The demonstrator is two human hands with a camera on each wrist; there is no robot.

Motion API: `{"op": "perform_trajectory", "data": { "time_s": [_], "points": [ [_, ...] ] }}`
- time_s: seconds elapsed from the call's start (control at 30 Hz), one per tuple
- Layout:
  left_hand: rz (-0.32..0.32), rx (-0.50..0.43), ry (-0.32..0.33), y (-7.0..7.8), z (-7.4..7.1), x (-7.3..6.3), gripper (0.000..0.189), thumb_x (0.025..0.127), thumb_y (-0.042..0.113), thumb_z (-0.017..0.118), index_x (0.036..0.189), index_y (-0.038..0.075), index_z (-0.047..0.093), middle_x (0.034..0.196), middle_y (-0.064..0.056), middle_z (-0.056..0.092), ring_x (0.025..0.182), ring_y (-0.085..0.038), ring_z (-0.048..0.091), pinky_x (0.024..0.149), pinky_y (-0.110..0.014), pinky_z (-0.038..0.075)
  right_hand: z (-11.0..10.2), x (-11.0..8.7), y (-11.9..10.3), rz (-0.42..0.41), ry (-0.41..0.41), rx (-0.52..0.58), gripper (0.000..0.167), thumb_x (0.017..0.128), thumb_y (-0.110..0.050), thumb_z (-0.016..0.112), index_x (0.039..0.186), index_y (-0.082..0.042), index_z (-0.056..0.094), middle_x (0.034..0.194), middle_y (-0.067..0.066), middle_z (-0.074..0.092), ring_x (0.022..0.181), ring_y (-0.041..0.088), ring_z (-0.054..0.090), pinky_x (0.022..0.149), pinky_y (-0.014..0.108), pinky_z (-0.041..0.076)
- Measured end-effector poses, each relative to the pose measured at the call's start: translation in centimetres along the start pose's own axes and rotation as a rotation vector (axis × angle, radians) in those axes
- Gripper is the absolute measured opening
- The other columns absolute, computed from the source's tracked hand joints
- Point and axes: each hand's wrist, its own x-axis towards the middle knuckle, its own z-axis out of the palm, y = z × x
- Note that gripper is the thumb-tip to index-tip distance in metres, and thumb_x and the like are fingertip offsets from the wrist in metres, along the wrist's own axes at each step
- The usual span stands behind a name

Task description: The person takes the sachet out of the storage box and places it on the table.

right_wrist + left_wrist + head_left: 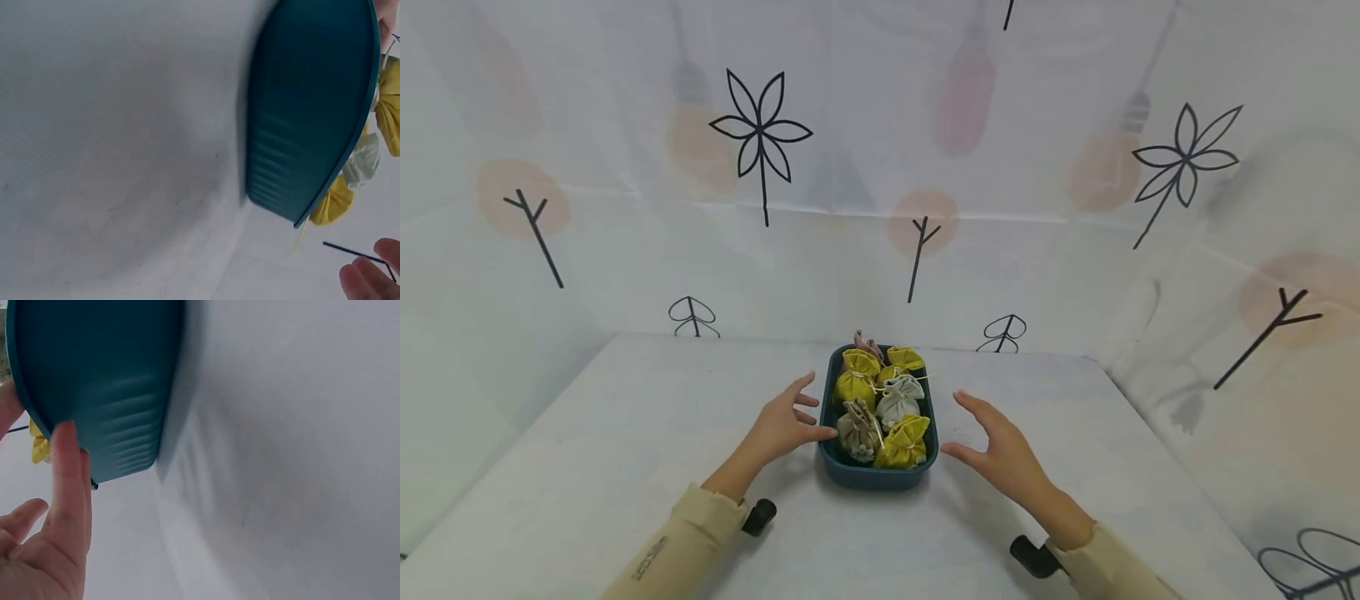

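A dark teal rectangular bin (880,478) stands on the white table, filled with small drawstring pouches. Among them are yellow pouches (904,443), a pale grey one (900,402), a tan one (858,432) and, at the far end, a pinkish one (867,347). On the bin's left side is my left hand (777,427), fingers extended, its thumb tip right at the rim. My right hand (1006,454) is spread to the right of the bin, with a gap between thumb and fingers. In the right wrist view, white cords hang beside the pouches.
The white tabletop (587,467) extends around the bin. Behind it rises a pale cloth backdrop (842,275) with printed flowers and twigs, continuing along both sides. Dark cylindrical devices (760,517) are strapped at both wrists, close over the table.
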Motion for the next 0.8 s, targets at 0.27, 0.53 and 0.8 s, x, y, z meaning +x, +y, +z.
{"op": "perform_trajectory", "data": {
  "time_s": [0.27,0.53,0.8],
  "points": [
    [-0.079,-0.182,-0.067,0.1,0.0,0.4,0.089,0.07,0.022,0.083,0.144,0.014,0.035,0.117,-0.009,0.057,0.097,-0.023,0.061,0.075,-0.039,0.053,0.4,0.9,-0.9,-0.019,-0.033,0.203,0.065,0.076,-0.022,0.077,0.132,-0.003,0.05,0.132,0.014,0.051,0.113,0.033,0.052,0.088,0.043,0.047],
    [-0.174,-0.345,-0.119,-0.6,0.3,0.7,0.082,0.072,0.015,0.082,0.142,0.013,0.039,0.121,-0.017,0.052,0.088,-0.02,0.062,0.075,-0.033,0.054,1.2,2.0,-1.9,0.066,-0.146,0.401,0.054,0.082,-0.017,0.072,0.129,0.0,0.052,0.128,0.017,0.052,0.112,0.032,0.053,0.091,0.043,0.046],
    [-0.199,-0.376,-0.124,-0.4,0.4,0.5,0.078,0.073,0.015,0.081,0.14,0.015,0.042,0.123,-0.017,0.051,0.09,-0.019,0.061,0.076,-0.033,0.054,1.7,2.7,-2.2,0.107,-0.241,0.523,0.046,0.084,-0.013,0.07,0.125,0.003,0.055,0.122,0.018,0.057,0.103,0.032,0.058,0.08,0.031,0.052]
  ]
}}
